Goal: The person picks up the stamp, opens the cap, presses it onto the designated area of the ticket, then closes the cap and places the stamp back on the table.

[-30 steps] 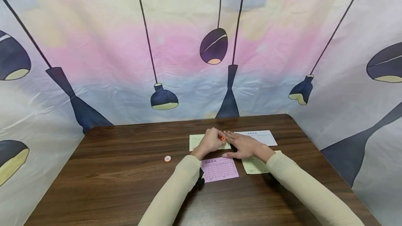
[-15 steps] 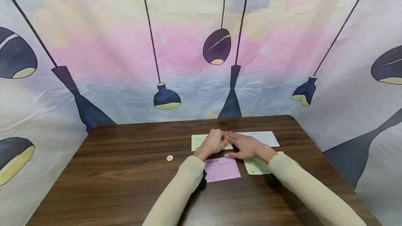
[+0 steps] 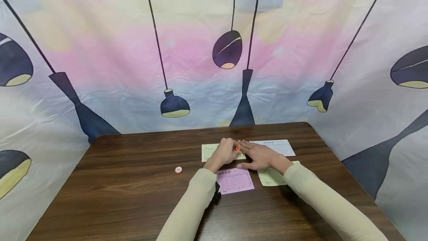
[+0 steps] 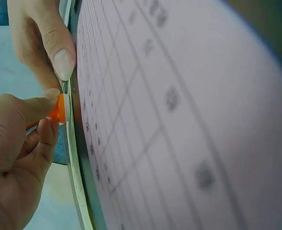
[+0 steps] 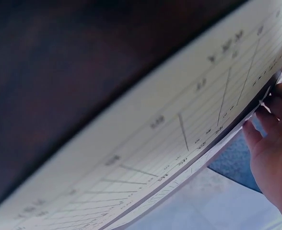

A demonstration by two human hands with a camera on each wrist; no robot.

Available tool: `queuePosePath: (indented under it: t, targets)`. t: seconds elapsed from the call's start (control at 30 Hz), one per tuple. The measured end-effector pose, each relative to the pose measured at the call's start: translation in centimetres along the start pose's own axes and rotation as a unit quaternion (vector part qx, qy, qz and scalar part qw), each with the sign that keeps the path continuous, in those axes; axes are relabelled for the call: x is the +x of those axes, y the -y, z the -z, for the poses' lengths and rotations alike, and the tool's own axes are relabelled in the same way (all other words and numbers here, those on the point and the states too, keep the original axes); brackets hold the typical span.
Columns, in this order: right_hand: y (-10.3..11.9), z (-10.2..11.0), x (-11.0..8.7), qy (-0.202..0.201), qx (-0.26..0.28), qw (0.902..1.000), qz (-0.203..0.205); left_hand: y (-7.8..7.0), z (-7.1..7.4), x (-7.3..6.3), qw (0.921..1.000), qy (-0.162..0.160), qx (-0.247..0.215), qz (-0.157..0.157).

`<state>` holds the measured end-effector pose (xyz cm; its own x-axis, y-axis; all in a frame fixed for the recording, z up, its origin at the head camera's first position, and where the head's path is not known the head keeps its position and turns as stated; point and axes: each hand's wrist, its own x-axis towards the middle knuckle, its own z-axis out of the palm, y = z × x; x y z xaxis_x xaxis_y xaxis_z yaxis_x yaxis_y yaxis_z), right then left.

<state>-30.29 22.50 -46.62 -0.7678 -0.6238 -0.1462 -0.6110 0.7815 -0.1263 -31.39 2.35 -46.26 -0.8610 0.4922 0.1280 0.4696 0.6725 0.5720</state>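
Landmark: pink sheet (image 3: 236,181), printed grid, on the brown table (image 3: 127,196). Left hand (image 3: 222,152) is just beyond the pink sheet's far edge, thumb and fingers pinching a small orange piece (image 3: 237,148); grip firm on it. Orange piece sits beyond the pink sheet, over the far yellow sheet (image 3: 208,151); in the left wrist view its pale rim appears to touch the paper. Right hand (image 3: 259,156) is beyond the pink sheet and to its right, palm down, fingers fairly straight, grasping nothing; fingertips just beside the orange piece, thumb pointing back toward the pink sheet's far right corner. Near yellow sheet (image 3: 271,177) lies just right of the pink sheet, partly under the right forearm. White sheet (image 3: 281,147) is farther off, beyond and right of it. Round disc (image 3: 178,170), white with orange rim, lies well left of the pink sheet. Lamp-print backdrop (image 3: 194,47) hangs behind, far past the pink sheet.
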Motion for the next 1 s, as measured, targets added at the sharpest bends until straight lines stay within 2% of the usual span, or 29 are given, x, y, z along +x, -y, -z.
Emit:
queuePosePath:
  t: [0.27,0.57,0.87,1.0]
  targets:
    - [0.18,-0.07,0.38,0.001,-0.01,0.9999,0.002,-0.08,-0.01,-0.22,0.9996,-0.011,0.016,0.019]
    - [0.18,-0.14,0.09,0.001,-0.001,1.0,0.007,-0.41,-0.28,-0.24,0.9995,0.0,0.024,0.019]
    - [0.33,-0.09,0.15,0.0,-0.001,1.0,0.005,0.02,-0.31,-0.2,0.9997,-0.009,0.022,0.007]
    - [0.33,0.21,0.01,0.0,-0.002,1.0,0.006,-0.16,-0.3,-0.14,0.9996,-0.01,0.024,0.014]
